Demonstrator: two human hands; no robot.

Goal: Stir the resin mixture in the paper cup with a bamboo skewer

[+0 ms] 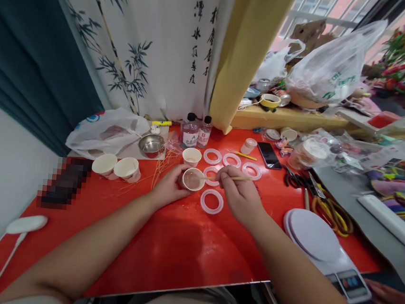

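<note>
My left hand (168, 186) is wrapped round a small white paper cup (192, 179) holding pinkish liquid, standing on the red table (178, 250). My right hand (239, 192) pinches a thin wooden stick (237, 178) whose tip points into that cup. A white ring mould (212, 201) lies just in front of the cup, between my hands. Several more ring moulds (232, 160) lie behind it. Another paper cup (191, 156) stands behind the held one. Two small bottles marked A (190, 131) and B (205, 131) stand at the back.
Two paper cups (117, 166) and a steel bowl (151, 144) sit at the left, near a plastic bag (107, 131). A phone (269, 155), pliers and scissors (302, 180) and a white kitchen scale (322, 245) lie at the right. Another person's hand (394, 302) shows at the lower right.
</note>
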